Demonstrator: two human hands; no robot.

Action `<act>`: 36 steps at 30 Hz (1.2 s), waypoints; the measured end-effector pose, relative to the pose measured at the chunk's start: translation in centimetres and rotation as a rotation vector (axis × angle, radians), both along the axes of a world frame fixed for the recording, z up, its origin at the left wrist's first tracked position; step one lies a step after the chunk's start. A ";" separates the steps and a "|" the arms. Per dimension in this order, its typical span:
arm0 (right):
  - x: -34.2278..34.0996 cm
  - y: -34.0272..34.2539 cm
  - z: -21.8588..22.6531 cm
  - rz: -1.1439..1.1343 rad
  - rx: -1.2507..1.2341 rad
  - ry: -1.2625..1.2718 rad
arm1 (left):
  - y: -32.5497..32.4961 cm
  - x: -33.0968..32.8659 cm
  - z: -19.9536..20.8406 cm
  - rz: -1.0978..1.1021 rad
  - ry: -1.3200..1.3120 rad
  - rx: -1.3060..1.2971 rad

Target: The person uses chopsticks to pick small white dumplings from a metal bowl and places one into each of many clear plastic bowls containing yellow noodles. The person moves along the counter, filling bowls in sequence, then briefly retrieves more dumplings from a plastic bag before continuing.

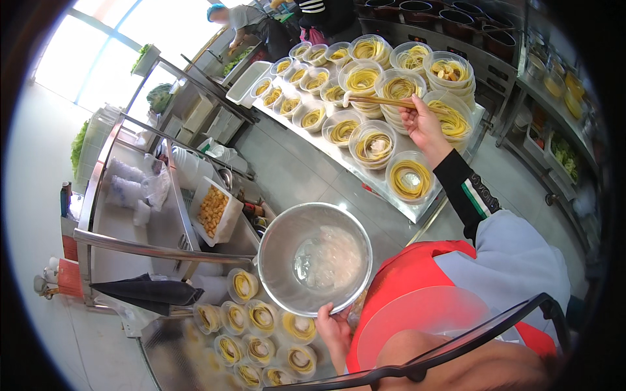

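Far left: lower-left tubs (231, 285) of yellow noodles (262, 317). Thin plastic by the look, light and easily dented; best lifted low around the wall.

Centre: steel bowl (272, 251), apart from both groups of tubs, pale wet food (336, 257) inside. I judge it stiff but awkward: weight sits off to one side, and a damp rim could slip. The near rim gives a hold; a palm under the base would steady it. My left hand (334, 332) is closed on that near rim.

Right: wooden chopsticks (385, 101), light and stiff, held by my right hand (422, 125) in a narrow grip well back from the tips, out over the table (418, 212). The table tubs (409, 201) probably flex if squeezed; the noodles look soft and springy.

Hard to make out, same order: lower-left tubs blur towards the bottom; my left fingers below the rim are hidden, so I can't tell how far under they reach; something pale shows at the chopstick tips, gripped or merely behind, unclear; my right hand partly covers the tubs behind it.
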State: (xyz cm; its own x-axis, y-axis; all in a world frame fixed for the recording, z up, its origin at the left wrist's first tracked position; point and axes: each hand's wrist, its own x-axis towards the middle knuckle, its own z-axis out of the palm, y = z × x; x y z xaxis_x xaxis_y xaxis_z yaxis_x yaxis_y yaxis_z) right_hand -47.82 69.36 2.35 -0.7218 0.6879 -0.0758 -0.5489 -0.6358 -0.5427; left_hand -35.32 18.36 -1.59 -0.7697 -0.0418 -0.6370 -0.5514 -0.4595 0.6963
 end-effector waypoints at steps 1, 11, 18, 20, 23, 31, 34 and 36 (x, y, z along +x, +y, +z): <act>-0.2 -0.1 -0.7 -0.041 0.051 -0.028 | 0.0 0.0 0.1 -0.008 -0.012 -0.004; 0.0 -3.3 -5.7 -0.178 0.809 -0.391 | 1.4 0.4 2.1 0.012 0.018 -0.015; 4.8 -10.7 6.1 0.338 0.932 -0.212 | 3.0 -0.2 2.7 0.021 0.000 0.035; 6.1 -13.5 7.8 0.576 1.077 -0.306 | 3.3 -0.4 2.8 -0.015 0.077 0.045; 7.6 -17.4 7.5 0.733 1.348 -0.416 | 3.9 -0.9 3.3 -0.054 0.113 0.047; 4.2 -20.9 3.7 0.435 1.418 -0.166 | 5.0 -1.8 5.1 -0.162 0.135 0.065; 3.4 -20.9 3.8 0.416 1.267 -0.119 | 5.2 -2.1 5.4 -0.199 0.143 0.052; 3.3 -20.8 4.1 0.356 1.277 -0.116 | 5.2 -2.3 5.5 -0.193 0.144 0.081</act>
